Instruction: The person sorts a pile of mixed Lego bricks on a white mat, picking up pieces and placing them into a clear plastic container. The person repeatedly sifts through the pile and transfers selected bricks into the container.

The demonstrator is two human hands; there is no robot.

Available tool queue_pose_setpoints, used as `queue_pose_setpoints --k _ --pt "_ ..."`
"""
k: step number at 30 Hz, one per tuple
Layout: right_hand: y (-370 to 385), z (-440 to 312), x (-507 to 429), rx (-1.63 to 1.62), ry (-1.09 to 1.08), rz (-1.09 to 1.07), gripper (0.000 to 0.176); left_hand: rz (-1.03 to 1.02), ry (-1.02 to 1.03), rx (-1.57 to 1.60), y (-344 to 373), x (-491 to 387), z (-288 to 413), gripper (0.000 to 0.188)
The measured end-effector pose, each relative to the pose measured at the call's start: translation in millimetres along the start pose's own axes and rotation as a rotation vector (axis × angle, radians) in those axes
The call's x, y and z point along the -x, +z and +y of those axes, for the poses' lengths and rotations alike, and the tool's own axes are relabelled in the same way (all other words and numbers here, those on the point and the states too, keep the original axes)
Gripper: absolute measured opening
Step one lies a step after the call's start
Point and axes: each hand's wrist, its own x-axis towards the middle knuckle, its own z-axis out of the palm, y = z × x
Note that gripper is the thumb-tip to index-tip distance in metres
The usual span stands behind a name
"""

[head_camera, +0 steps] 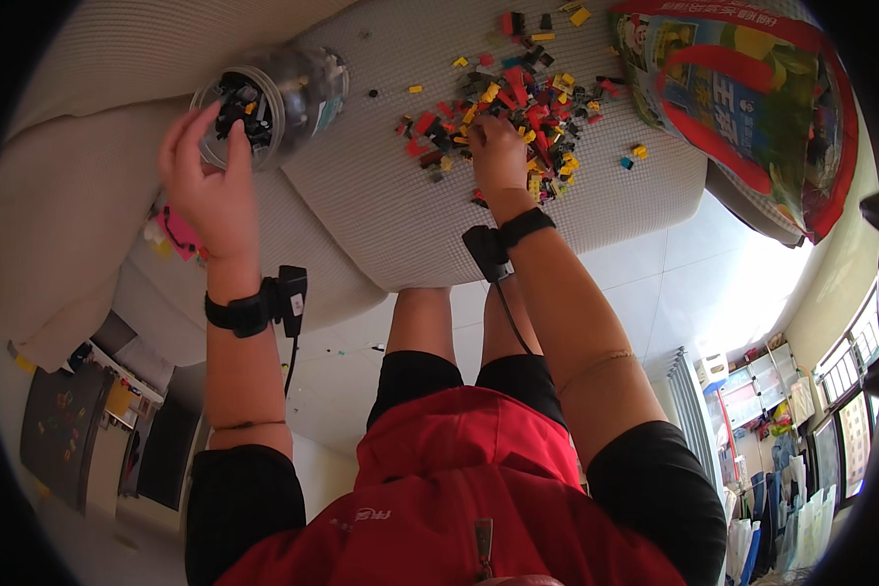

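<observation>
A clear plastic jar (304,102) lies on its side on the light sofa cushion (381,220), its mouth facing left, with dark toy bricks (245,110) inside. My left hand (216,179) is at the mouth of the jar, thumb and fingers apart, with nothing visible between them. To the right, a loose pile of small building bricks (549,110), mostly red, yellow and black, lies spread on the cushion. My right hand (499,154) rests at the near left part of this pile, its fingers bent down among the bricks. The fingertips are partly hidden, so whether they hold a brick does not show.
A large printed plastic bag (747,110) with a red handle stands at the right edge of the cushion. Single bricks (639,151) lie scattered around the pile. A pink item (179,233) is on the sofa, below the jar. Black wrist straps with cables are on both arms.
</observation>
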Motion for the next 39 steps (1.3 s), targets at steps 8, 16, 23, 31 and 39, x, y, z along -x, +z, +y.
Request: queue_pose_setpoints --k 8,16,23,31,39 --pt "11 7 0 0.258 -0.156 -0.035 0.013 -0.571 -0.148 0.387 119 109 23 0.019" --pt "0 11 2 0.346 -0.223 -0.094 0.017 -0.684 0.053 0.041 209 96 33 0.015" --pt "-5 18 2 0.311 -0.281 -0.145 0.014 -0.721 -0.09 0.245 199 93 36 0.009" --pt "-33 9 -18 -0.303 0.151 -0.087 0.011 -0.444 0.281 0.161 229 34 46 0.016" --pt "-22 -3 -84 0.251 -0.173 -0.069 0.028 -0.617 0.264 0.138 243 28 38 0.013"
